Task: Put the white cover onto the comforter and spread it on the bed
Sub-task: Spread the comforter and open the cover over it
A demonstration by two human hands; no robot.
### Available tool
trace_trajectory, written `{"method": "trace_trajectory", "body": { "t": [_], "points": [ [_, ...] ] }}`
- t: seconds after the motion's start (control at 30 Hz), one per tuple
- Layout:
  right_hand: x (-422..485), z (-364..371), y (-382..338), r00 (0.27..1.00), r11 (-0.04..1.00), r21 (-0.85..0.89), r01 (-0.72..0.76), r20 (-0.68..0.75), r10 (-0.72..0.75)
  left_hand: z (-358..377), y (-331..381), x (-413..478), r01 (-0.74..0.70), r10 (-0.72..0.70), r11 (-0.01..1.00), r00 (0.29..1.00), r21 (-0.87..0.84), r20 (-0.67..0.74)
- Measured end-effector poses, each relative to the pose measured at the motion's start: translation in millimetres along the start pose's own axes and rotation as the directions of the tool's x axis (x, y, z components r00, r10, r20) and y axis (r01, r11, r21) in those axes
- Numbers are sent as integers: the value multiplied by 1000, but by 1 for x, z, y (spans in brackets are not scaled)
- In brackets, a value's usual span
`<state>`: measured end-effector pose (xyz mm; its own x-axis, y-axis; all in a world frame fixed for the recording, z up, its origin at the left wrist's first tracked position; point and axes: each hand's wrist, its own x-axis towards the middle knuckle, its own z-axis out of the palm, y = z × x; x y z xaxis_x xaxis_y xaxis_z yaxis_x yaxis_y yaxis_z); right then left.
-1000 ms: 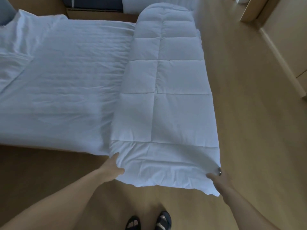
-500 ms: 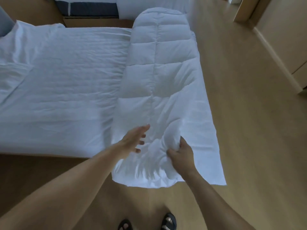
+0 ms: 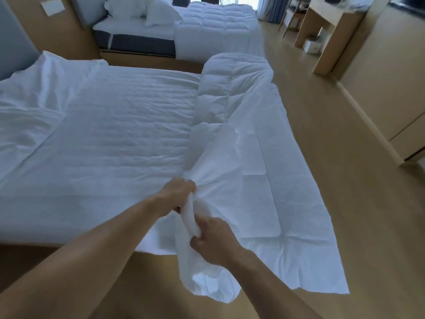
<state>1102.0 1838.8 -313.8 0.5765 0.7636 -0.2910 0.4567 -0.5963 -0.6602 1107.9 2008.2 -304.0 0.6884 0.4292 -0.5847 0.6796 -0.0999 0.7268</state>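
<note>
**Both hands bunching the white cover (image 3: 264, 192) at the foot of the bed (image 3: 103, 134)**

A room with a pale wooden floor (image 3: 345, 203) is filling the view. The bed is lying across the left side under a wrinkled white sheet (image 3: 119, 104). Beyond it a second bed (image 3: 213, 35) is standing with its bedding on and pillows (image 3: 147, 10) piled at its head. A wooden desk (image 3: 322, 26) is sitting at the far right.

Along the foot of the bed, the comforter (image 3: 230, 88) is lying in a long puffy heap, its quilted squares showing at the far end. The white cover is running over its near part, thin and creased. From there the cover is spreading out to the right and hanging past the corner of the bed above the floor.

The left hand (image 3: 178, 194) is closing tight round a gathered bunch of the white cover, fingers curled in and knuckles up. Just below it and nearer the camera, the right hand (image 3: 213, 240) is gripping the same bunch in a full fist. A twisted roll of cloth is passing between the two hands, and a loose fold is drooping beneath the right wrist. Whether any of the comforter is inside that bunch cannot be told. Both bare forearms are reaching in from the bottom edge.
</note>
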Motion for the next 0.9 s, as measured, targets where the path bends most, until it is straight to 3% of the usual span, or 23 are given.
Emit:
{"method": "trace_trajectory", "body": {
  "t": [0.27,0.4,0.53,0.7,0.9],
  "points": [
    [96,86,-134,984,968,-221,117,161,-82,-189,-114,11,94,-100,986,994,-137,-36],
    [127,133,-148,959,987,-161,24,282,23,-241,-162,24,179,-179,984,974,-15,-141],
    [128,137,-106,936,969,-162,-187,271,226,-261,-184,56,202,-160,947,971,250,-179],
    [113,96,-23,890,895,-104,-433,109,443,-242,-176,92,343,-205,774,931,533,-301],
    [105,55,85,798,798,-12,-603,-34,602,-160,-101,115,166,104,627,950,761,-293]
  ]
}}
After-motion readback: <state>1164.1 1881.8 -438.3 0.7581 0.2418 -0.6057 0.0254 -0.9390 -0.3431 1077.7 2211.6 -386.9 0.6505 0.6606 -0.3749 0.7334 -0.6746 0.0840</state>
